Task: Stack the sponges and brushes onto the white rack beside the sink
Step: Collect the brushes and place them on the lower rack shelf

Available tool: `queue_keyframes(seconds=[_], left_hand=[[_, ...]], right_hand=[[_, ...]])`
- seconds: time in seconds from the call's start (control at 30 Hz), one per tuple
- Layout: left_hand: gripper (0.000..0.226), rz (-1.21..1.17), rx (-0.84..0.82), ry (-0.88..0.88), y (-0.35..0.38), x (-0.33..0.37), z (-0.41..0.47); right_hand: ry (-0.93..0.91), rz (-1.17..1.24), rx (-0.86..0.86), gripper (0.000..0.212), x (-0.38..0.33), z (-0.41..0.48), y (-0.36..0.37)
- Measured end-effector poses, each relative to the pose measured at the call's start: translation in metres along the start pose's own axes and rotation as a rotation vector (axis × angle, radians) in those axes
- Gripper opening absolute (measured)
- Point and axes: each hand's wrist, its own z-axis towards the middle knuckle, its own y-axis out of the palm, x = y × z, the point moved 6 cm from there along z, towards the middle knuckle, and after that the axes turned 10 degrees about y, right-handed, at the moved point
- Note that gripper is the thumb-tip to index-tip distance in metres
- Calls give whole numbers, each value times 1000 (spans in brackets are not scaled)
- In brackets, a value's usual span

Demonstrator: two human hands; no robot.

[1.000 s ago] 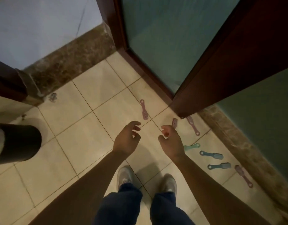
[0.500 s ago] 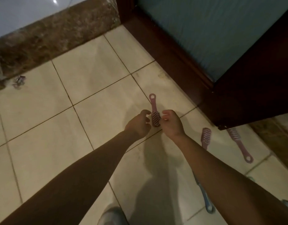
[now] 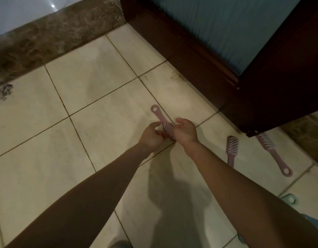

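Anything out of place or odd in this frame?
Yes. Brushes lie scattered on the floor, pointing different ways: one pink brush between the left hand and right hand, two more pink brushes by the door corner, a teal brush half hidden by the right arm. Grey debris sits by the wall, left.

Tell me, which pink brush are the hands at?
The leftmost pink brush, between the left hand and right hand. The middle brush and the right brush lie untouched.
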Motion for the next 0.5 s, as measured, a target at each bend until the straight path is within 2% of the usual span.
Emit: queue_keyframes(seconds=[0.13, 0.23, 0.3, 0.4, 0.5], left_hand=[[64, -54, -87, -20, 8, -2, -15], [67, -56, -95, 27, 11, 2, -24], [65, 138, -81, 184, 7, 12, -27], [72, 735, -58, 472, 9, 32, -32], [74, 882, -195, 566, 35, 44, -41]], right_hand=[[-13, -93, -6, 51, 5, -9, -1], [-51, -177, -15, 36, 12, -17, -4], [-59, -146, 8, 31, 14, -22, -13], [-128, -146, 49, 10, 14, -32, -31], [-160, -107, 68, 15, 17, -42, -48]])
